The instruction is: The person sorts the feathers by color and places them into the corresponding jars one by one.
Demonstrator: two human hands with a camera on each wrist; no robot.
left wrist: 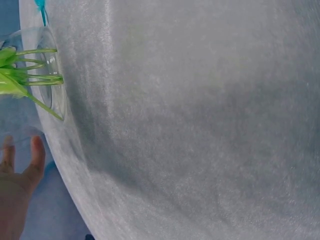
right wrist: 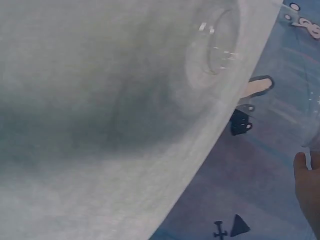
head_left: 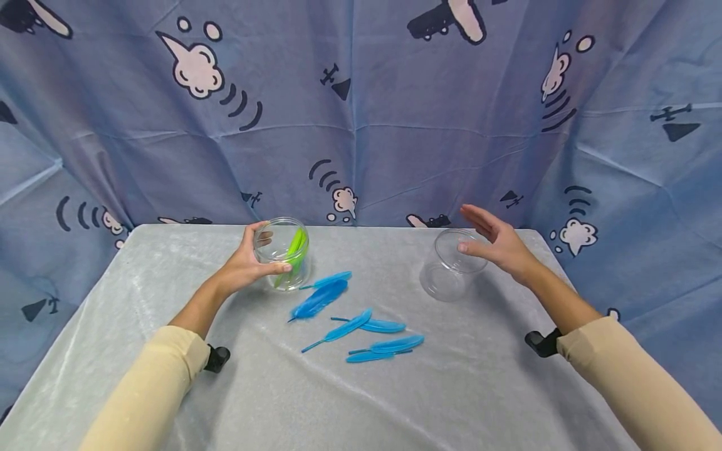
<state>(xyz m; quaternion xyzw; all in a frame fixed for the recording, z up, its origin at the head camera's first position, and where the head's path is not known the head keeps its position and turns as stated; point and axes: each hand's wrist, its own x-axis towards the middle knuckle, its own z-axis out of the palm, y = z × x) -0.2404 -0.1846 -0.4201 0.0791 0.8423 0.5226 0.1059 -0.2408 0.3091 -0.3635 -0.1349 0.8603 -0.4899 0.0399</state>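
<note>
My left hand [head_left: 242,263] holds a clear jar [head_left: 277,252] near its rim at the left back of the table, thumb across the front, fingers behind. Bright green feathers [head_left: 296,243] lean inside that jar; in the left wrist view their thin stems reach its base [left wrist: 59,102]. A second clear jar [head_left: 442,279], with nothing visible inside, stands to the right. Beside its rim is my right hand [head_left: 499,247], fingers extended and thumb overlapping the rim in the head view. Several blue feathers [head_left: 321,299] lie loose on the table between the jars and nearer me.
A pale grey cloth [head_left: 271,401] covers the table. Right behind its back edge hangs a blue patterned curtain [head_left: 389,163]. Dark wrist mounts [head_left: 217,358] stick out at both cuffs.
</note>
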